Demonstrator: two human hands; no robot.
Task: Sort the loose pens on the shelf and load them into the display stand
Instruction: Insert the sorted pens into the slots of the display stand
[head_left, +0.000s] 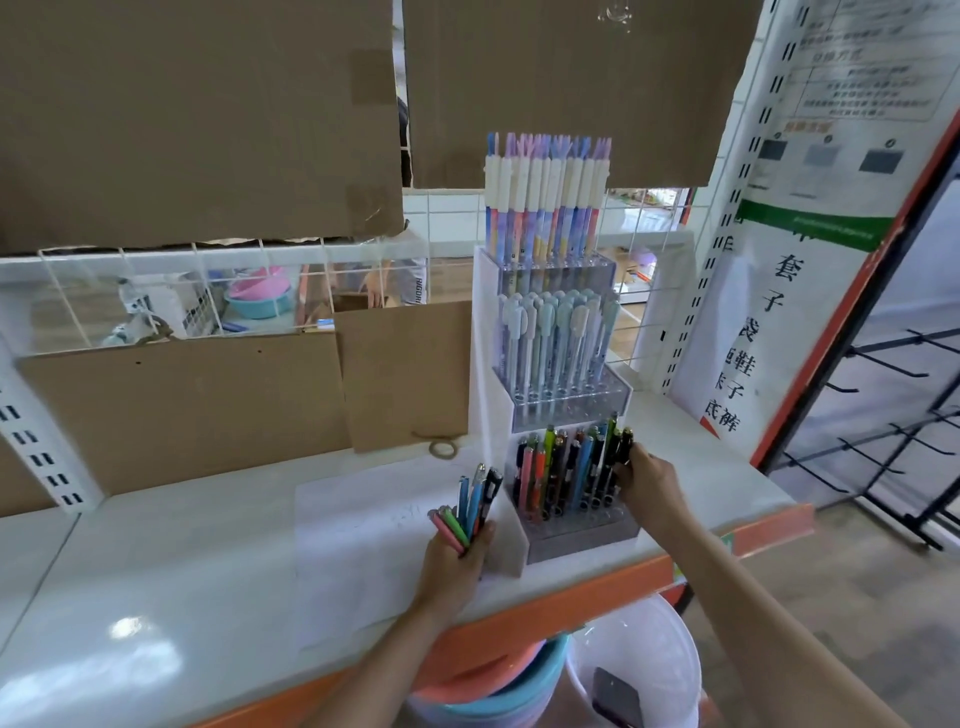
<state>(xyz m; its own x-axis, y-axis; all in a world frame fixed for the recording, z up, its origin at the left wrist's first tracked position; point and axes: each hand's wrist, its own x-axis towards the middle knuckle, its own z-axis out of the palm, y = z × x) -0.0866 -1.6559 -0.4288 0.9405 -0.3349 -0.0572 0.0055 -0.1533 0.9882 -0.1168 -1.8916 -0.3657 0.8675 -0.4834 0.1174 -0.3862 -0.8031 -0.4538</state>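
The display stand rises in three tiers near the front edge of the white shelf, toward its right end; its bottom tier holds mixed coloured pens, the upper two pastel ones; the left hand grips a bunch of loose pens, tips upward, just beside the stand's left wall; the right hand pinches a dark pen at the right end of the bottom tier; a sheet of paper lies under the left hand; a rubber band rests by the back cardboard.

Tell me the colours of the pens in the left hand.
Pink, green, blue and black pens, gripped in the left hand; head view.
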